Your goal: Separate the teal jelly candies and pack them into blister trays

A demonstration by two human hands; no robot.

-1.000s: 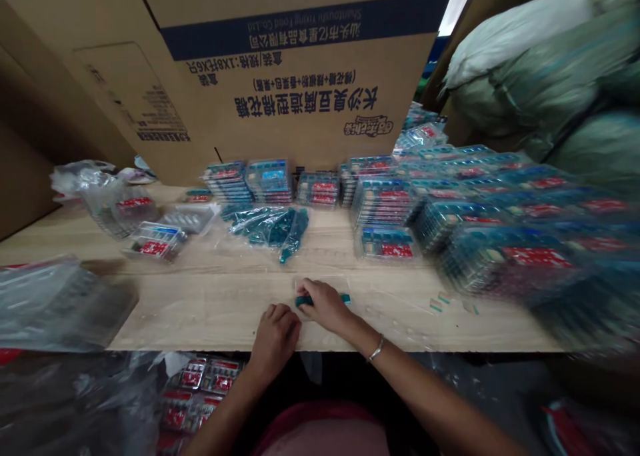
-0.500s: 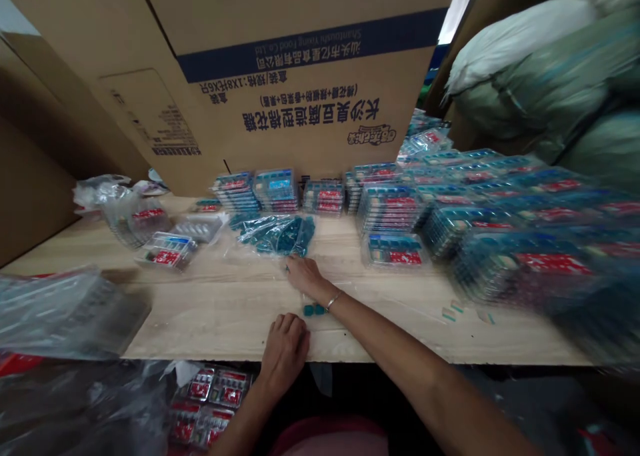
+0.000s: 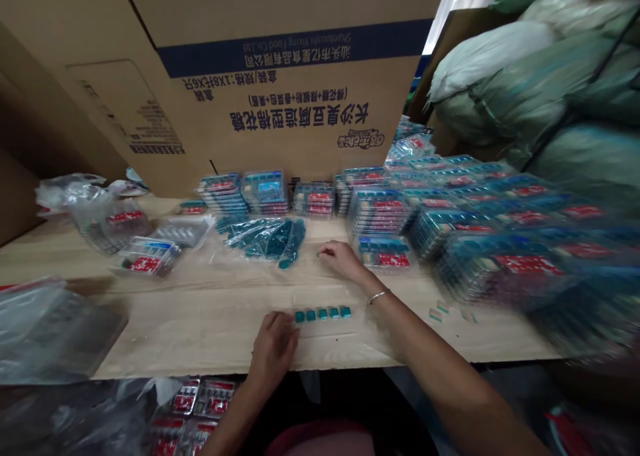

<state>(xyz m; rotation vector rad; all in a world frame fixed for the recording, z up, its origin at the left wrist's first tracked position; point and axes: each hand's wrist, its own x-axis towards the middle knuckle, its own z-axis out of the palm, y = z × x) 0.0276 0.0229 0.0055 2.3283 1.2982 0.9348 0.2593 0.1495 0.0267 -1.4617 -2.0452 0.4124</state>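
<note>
My left hand point(image 3: 274, 343) rests near the table's front edge with its fingers curled; what they hold, if anything, is hidden. Beside its fingertips, a row of several small teal square pieces point(image 3: 323, 314) lies on the wood. Farther back and to the right, my right hand point(image 3: 343, 259) hovers over the table, thumb and fingers pinched together. A tiny greenish bit shows at its fingertips, too small to name. To the left of that hand is a clear plastic bag point(image 3: 265, 239) full of teal pieces, apart from the fingers.
Stacked clear packs point(image 3: 383, 213) with red labels line the back and right, a single pack point(image 3: 385, 253) in front. Clear trays point(image 3: 55, 329) sit at left. A large cardboard box point(image 3: 295, 109) stands behind the table point(image 3: 200, 316). Small flat scraps point(image 3: 440, 311) lie at right.
My right hand has moved right, away from the front of the bag of teal pieces. The row, partly covered by my right arm before, now shows fully. The view has shifted slightly.
</note>
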